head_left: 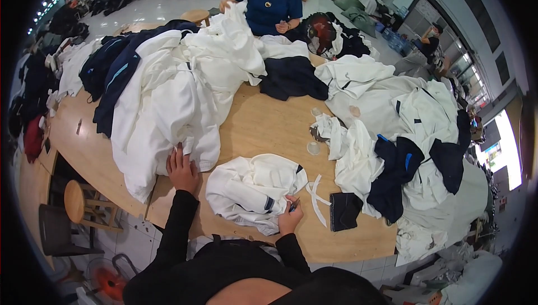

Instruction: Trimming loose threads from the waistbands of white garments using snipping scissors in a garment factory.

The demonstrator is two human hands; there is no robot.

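Observation:
My left hand (182, 170) lies open, fingers stretched out, on the lower edge of a large heap of white garments (162, 97). A crumpled white garment (241, 187) with dark navy patches rests on the table right in front of me. At its right edge my right hand (290, 218) is closed round a small dark tool with a bit of blue (293, 206); its exact kind is too small to make out. To the right of that hand lie narrow white strips (318, 201) and a folded dark cloth piece (345, 211).
The wooden table (255, 123) bears navy garments (294, 78) at the far side and a pile of white and navy clothes (417, 114) at right. Across it a person in a blue top (268, 5) touches the white heap. A wooden stool (84, 204) stands at left.

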